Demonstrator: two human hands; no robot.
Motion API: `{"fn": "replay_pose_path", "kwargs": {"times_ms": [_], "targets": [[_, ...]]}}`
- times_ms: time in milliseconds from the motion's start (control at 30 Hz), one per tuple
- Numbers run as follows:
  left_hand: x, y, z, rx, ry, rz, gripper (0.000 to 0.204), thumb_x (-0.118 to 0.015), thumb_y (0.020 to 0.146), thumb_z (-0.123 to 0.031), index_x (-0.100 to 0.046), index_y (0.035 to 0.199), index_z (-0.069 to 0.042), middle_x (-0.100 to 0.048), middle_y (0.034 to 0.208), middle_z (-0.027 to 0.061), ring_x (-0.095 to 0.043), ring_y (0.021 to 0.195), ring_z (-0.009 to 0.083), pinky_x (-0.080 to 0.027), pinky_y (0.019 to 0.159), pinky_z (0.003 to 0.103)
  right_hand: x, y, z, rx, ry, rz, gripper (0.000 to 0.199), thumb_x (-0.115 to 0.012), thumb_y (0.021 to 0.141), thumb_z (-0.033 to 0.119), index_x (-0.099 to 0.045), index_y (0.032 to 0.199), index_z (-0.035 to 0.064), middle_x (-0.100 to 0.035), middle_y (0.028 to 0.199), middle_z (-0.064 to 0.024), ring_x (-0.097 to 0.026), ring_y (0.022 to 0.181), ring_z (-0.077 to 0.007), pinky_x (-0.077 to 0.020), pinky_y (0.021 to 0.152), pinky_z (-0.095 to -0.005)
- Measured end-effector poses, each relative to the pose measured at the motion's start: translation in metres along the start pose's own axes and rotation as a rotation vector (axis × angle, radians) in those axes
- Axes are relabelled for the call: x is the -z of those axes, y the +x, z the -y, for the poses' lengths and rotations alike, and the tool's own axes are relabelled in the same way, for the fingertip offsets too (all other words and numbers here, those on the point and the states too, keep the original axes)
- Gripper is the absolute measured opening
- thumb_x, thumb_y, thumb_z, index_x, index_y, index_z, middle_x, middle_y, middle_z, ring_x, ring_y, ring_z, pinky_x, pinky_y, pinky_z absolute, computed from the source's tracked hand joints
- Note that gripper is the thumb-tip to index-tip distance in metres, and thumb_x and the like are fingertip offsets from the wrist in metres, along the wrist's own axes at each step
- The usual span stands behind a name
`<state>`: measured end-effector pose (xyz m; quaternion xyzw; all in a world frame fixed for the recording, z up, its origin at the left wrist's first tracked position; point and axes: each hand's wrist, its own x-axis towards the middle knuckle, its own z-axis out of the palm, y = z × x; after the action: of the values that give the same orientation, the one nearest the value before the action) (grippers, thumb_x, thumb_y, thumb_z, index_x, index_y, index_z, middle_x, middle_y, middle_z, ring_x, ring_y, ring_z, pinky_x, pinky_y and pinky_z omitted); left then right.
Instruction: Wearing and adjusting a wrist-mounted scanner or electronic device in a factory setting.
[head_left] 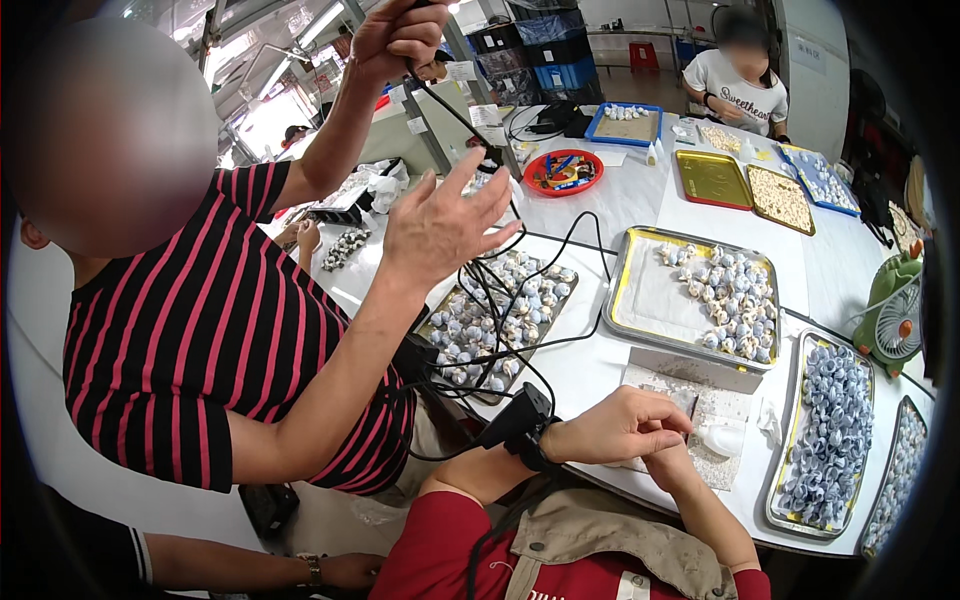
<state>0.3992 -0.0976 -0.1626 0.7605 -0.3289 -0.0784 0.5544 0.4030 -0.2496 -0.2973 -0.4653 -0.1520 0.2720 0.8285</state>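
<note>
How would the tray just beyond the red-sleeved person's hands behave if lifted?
The tray is probably stiff, given its metallic look. It may feel heavier rightward, where small pieces crowd; those look loose, so they could slide.

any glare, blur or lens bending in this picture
Head view: washed-out glare at upper left, dark corners; head view too: the white table bends at its front edge, the nearest co-worker's head is blurred out, the left hand looks fairly sharp.

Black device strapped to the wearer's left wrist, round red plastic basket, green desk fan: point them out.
Black device strapped to the left wrist (521,414): head view, on its body.
Round red plastic basket (566,191): head view, on its near rim.
Green desk fan (877,299): head view, on its green housing.
</note>
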Motion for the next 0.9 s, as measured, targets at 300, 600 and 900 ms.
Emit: {"fn": "replay_pose_path", "kwargs": {"times_ms": [300,600,900], "targets": [[0.0,-0.014,0.007,0.052,0.0,-0.022,0.022,-0.063,0.084,-0.011,-0.064,0.103,-0.001,-0.066,0.093,0.0103,-0.061,0.083,0.0169,-0.047,0.077,0.028,-0.014,-0.005,0.024,-0.077,0.072,-0.009,0.021,-0.061,0.082,0.005,-0.059,0.102,-0.0013,-0.063,0.096,-0.0075,-0.058,0.092,-0.0148,-0.0459,0.083,-0.0269],[0.005,-0.026,0.003,0.068,-0.153,-0.051,0.021,-0.063,0.086,-0.013,-0.065,0.104,-0.002,-0.066,0.099,0.0092,-0.06,0.089,0.0147,-0.045,0.083,0.028,-0.01,-0.007,0.018,-0.097,0.101,-0.014,0.024,-0.061,0.083,0.003,-0.057,0.107,-0.0008,-0.061,0.1,-0.0068,-0.057,0.094,-0.0134,-0.0453,0.084,-0.0271],[0.011,-0.045,0.004,0.163,-0.253,-0.224,0.02,-0.06,0.087,-0.008,-0.063,0.105,0.0,-0.065,0.097,0.0055,-0.059,0.091,0.011,-0.045,0.084,0.025,0.0,-0.008,0.013,-0.131,0.111,0.041,0.024,-0.06,0.088,0.01,-0.057,0.111,0.0016,-0.065,0.098,-0.0088,-0.061,0.092,-0.014,-0.0459,0.082,-0.0252]]}}
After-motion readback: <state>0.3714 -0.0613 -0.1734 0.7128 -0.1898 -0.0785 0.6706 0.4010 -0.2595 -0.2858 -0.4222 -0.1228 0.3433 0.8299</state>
